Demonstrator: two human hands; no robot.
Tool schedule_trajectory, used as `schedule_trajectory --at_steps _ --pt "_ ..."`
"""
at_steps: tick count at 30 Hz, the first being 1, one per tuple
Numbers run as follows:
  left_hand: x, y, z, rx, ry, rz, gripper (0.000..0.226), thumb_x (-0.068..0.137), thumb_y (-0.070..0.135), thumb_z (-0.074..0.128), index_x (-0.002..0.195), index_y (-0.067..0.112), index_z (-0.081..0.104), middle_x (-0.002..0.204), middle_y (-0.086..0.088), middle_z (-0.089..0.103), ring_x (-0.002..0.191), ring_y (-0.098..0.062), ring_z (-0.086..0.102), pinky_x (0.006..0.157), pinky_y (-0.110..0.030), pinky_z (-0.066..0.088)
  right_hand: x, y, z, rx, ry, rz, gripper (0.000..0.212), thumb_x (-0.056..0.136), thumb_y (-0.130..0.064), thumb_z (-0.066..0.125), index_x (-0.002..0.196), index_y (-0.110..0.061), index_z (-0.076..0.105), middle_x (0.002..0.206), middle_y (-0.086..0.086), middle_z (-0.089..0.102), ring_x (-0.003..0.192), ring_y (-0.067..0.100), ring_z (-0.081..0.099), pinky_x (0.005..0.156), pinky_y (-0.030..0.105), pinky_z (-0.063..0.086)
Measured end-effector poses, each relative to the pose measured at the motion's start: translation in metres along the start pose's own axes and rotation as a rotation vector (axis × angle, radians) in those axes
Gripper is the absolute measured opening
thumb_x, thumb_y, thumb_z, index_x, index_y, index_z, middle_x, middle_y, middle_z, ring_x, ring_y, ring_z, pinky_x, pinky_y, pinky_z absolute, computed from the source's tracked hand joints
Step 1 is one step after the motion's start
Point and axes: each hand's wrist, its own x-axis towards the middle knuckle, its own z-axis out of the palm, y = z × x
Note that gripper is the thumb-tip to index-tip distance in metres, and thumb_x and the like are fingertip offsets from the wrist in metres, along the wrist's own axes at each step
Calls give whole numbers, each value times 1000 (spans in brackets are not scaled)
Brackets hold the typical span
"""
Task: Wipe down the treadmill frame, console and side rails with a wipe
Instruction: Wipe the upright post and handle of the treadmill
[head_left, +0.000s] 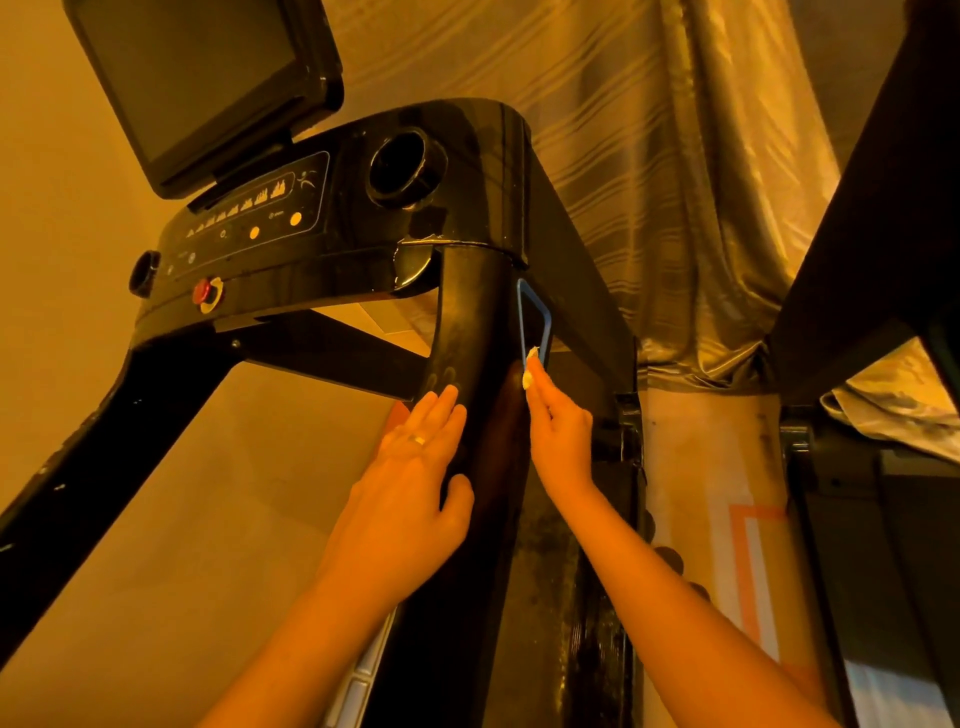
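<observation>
Two bare arms come up from the bottom of the view. No sleeves show on them; both forearms are bare all the way to the lower edge. The left hand (410, 483) wears one ring (417, 440). The ring is a thin, plain band that looks pale and shiny, and it sits low on one of the middle fingers. The right hand (561, 441) has no ring that can be seen, and neither wrist has a watch or a band. The nails look short and plain. The warm orange light tints everything, so the ring's true colour is hard to tell.
</observation>
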Motion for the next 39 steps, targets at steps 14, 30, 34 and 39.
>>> schedule_trajectory --at_steps 14,30,34,39 --pt "-1 3 -3 -5 -9 7 66 102 31 46 160 34 14 162 24 -4 140 13 -16 122 -23 9 94 -26 14 150 170 164 37 105 -25 50 137 -11 59 129 10 65 122 20 59 98 20 44" --pt "0 3 -3 -3 -14 5 65 101 28 47 159 30 18 158 25 -3 139 15 -16 127 -35 12 77 4 2 28 85 80 25 105 -27 50 125 -26 64 94 30 67 89 38 64 76 37 51" --pt "0 3 -3 -1 -13 -3 65 101 27 47 160 29 19 158 25 -3 140 14 -15 126 -37 16 25 7 3 -4 68 77 32 104 -29 51 135 -28 59 82 25 66 65 25 60 67 44 51" --pt "0 4 -3 6 3 -3 65 100 27 48 159 29 21 158 24 -2 140 11 -12 125 -39 20 -45 0 -2 129 59 110 34 101 -21 56 134 -30 57 60 -11 53 52 -1 46 51 14 36"
